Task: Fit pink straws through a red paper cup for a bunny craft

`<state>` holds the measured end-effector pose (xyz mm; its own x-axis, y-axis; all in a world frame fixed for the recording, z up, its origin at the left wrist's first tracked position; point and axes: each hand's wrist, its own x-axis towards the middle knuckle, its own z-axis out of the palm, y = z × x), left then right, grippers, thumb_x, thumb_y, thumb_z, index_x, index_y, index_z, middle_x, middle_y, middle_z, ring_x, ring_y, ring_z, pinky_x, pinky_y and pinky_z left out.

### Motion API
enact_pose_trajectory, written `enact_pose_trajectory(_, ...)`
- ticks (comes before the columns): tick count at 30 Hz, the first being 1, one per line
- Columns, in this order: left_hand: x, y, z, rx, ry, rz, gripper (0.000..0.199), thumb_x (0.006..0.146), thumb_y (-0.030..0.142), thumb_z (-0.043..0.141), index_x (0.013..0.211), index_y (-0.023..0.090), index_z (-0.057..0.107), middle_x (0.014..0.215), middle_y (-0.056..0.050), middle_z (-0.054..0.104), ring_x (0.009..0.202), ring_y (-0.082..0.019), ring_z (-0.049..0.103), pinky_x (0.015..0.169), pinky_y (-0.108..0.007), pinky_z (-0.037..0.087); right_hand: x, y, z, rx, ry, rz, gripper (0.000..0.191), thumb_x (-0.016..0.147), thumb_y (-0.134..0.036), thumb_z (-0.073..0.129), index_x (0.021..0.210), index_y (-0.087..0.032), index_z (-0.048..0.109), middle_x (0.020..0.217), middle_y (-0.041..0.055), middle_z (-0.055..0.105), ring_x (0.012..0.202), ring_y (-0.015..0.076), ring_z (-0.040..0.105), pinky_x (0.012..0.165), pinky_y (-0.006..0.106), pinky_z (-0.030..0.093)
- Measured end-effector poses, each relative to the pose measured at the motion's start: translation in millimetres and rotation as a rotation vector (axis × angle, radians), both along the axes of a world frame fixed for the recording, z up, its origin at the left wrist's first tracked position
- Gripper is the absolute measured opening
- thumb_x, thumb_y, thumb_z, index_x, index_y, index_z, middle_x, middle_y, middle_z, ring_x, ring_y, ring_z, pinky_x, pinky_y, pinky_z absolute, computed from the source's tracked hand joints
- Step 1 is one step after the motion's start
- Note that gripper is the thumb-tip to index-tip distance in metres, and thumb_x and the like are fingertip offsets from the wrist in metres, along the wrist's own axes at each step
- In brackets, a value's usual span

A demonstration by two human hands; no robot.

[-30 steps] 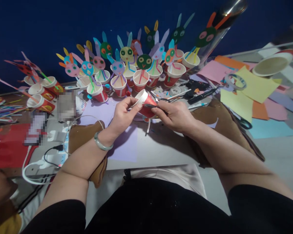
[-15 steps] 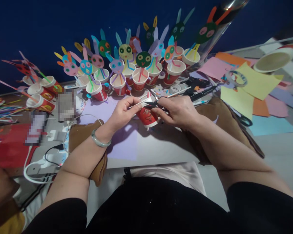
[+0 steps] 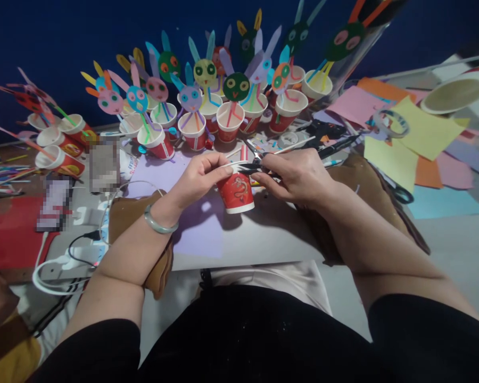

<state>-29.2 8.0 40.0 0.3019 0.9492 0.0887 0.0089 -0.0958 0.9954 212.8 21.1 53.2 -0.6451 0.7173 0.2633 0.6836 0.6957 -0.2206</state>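
A red paper cup [image 3: 238, 192] with a white rim is pinched near its top by my left hand [image 3: 205, 178], thumb over the rim. My right hand [image 3: 293, 173] grips black-handled scissors [image 3: 250, 168], whose blades reach the cup's rim beside my left thumb. The cup hangs over the white surface and a purple paper sheet [image 3: 201, 229], its base toward me. A light bangle [image 3: 159, 221] is on my left wrist. Whether the blades are closed on the rim is too small to tell.
Behind my hands stand several red cups [image 3: 230, 122] carrying paper rabbit faces on coloured straws. Coloured sheets [image 3: 423, 138] and a tape roll [image 3: 390, 123] lie at the right. Brown cloth [image 3: 363, 207] is under my right forearm. Cables, a phone [image 3: 55, 204] and a person's arm are at left.
The cup has turned more upright and shows more of its printed side. My right hand and the scissors have shifted slightly, and the whole view has moved a little.
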Motion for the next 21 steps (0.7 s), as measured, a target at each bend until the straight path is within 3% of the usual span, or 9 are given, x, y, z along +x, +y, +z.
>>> enact_pose_trajectory(11,-3.0,-0.5,3.7,-0.114,-0.035,-0.057,0.031,0.076,0.038,0.085,0.068,0.017,0.064,0.064,-0.001,0.058,0.057,-0.012,0.052,0.056,-0.028,0.042,0.1,-7.8,11.5,-0.074,-0.122,0.003,0.058,0.105,-0.062,0.023,0.095,-0.025,0.066,0.068,0.0070,0.056,0.067,0.0233,0.053,0.062,0.036,0.023)
enact_pose_trajectory(21,-6.7,-2.4,5.5,-0.222,-0.047,-0.145,0.028,0.073,0.034,0.088,0.066,0.018,0.066,0.063,-0.001,0.058,0.059,-0.014,0.056,0.055,-0.028,0.040,0.9,-13.7,13.7,-0.107,-0.025,0.111,0.062,0.105,-0.066,0.021,0.088,-0.024,0.063,0.060,0.0007,0.039,0.056,0.0176,0.035,0.061,0.036,0.020)
